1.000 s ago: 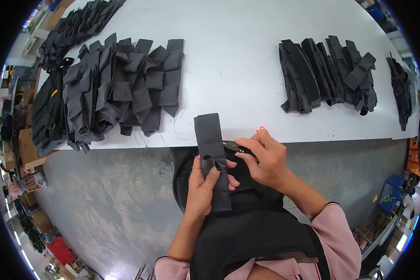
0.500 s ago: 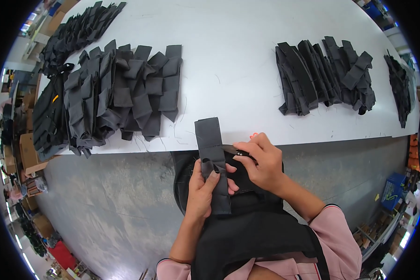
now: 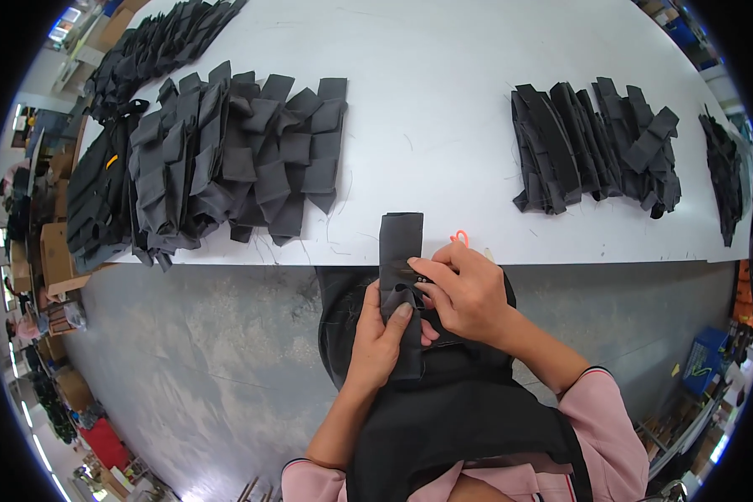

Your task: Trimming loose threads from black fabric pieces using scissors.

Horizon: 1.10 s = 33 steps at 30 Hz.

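My left hand (image 3: 378,343) is closed around a dark grey folded fabric strip (image 3: 402,238) with looped folds along it. The strip stands roughly upright before my lap, its top end over the table's front edge. The thumb presses on a loop in its middle. In my right hand (image 3: 468,293) is a small pair of thread snips (image 3: 421,278), pinched between thumb and fingers. Their tip lies against the strip just above my left thumb; most of the snips is hidden by the fingers. An orange cord loop (image 3: 459,238) shows behind the right hand.
On the white table (image 3: 443,100), a large pile of similar strips (image 3: 251,151) lies at the left, with another pile (image 3: 159,54) behind it. A smaller stack (image 3: 594,146) and a dark bundle (image 3: 722,171) lie at the right. Loose threads are scattered about. Cardboard boxes (image 3: 58,255) stand far left.
The snips' blade has moved from the strip's right edge onto its front, near the loop. Both hands have shifted slightly right with the strip; the whole view has shifted a little too.
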Each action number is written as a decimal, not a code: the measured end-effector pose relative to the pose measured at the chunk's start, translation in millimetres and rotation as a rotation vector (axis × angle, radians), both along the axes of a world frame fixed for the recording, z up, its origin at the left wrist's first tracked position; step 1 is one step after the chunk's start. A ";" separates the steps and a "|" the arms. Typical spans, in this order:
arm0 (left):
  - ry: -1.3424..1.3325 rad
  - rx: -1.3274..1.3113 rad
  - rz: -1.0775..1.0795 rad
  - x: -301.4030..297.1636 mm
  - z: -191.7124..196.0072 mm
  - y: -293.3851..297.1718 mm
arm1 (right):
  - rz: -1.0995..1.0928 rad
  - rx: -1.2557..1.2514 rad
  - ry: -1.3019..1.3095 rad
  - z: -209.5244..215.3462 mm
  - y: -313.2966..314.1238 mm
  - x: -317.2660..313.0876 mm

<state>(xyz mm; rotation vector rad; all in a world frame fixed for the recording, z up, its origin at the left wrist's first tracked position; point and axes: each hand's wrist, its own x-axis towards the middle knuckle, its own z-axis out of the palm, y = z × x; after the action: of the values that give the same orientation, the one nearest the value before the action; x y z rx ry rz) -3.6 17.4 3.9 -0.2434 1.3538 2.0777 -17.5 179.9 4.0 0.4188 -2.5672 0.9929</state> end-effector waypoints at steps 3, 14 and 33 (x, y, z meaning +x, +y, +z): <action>-0.006 -0.014 -0.027 -0.5 -0.3 -1.1 | 0.032 -0.025 -0.006 -0.9 0.1 -2.0; -0.017 -0.038 -0.058 -0.3 -1.5 0.6 | -0.019 -0.010 -0.049 -1.4 -3.7 3.1; -0.105 0.107 0.096 -18.6 -7.4 -11.0 | -0.013 -0.249 -0.247 12.7 10.3 27.3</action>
<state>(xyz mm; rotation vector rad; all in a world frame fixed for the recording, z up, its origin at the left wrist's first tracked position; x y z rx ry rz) -22.2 6.4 -3.5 -0.3727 1.1858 2.1772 9.8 190.2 16.7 0.2234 -2.6038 1.4180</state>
